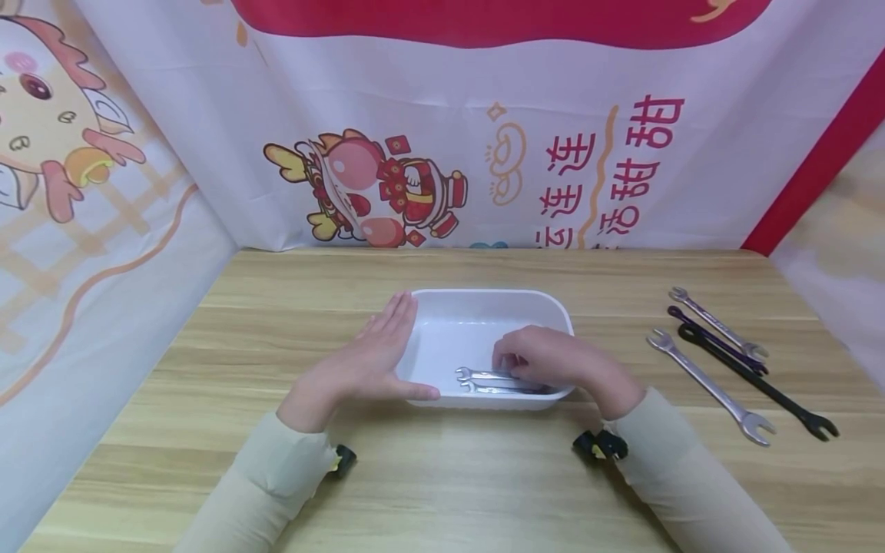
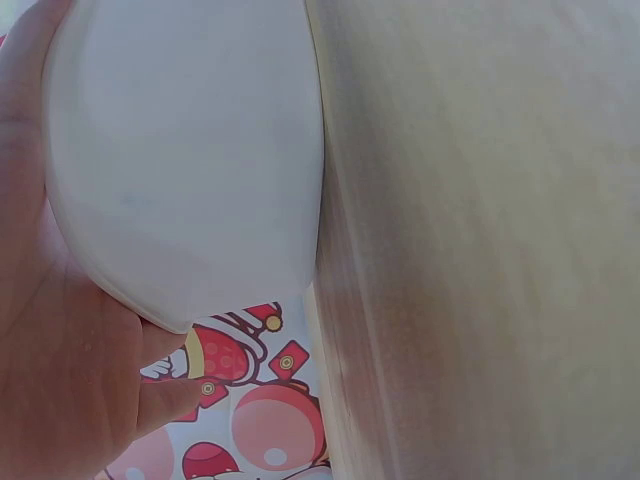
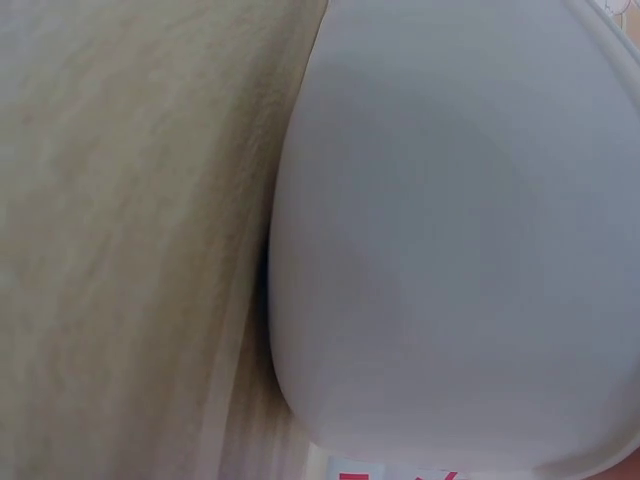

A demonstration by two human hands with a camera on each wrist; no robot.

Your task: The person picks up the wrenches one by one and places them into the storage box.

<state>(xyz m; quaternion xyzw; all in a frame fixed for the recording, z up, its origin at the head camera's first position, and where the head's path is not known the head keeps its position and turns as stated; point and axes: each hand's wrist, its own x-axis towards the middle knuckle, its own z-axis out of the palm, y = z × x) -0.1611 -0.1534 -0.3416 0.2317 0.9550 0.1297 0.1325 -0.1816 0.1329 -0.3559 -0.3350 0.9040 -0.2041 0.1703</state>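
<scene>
A white plastic tray (image 1: 442, 338) stands on the table, with several small silver open-end wrenches (image 1: 484, 375) lying along its near side. My left hand (image 1: 366, 365) rests against the tray's left end, its fingers extended along the rim and the thumb over the near left corner. In the left wrist view that hand (image 2: 60, 330) lies along the tray's edge. My right hand (image 1: 546, 355) reaches over the right end with curled fingers at the wrenches' right ends. Its fingertips are partly hidden. The right wrist view is mostly filled by the tray's outer wall (image 3: 450, 230).
At the right of the wooden table (image 1: 442, 476) lie a large silver wrench (image 1: 712, 386), a black wrench (image 1: 757, 380), a dark purple wrench (image 1: 719, 339) and another silver wrench (image 1: 719, 322). A printed cloth (image 1: 442, 92) hangs behind the table.
</scene>
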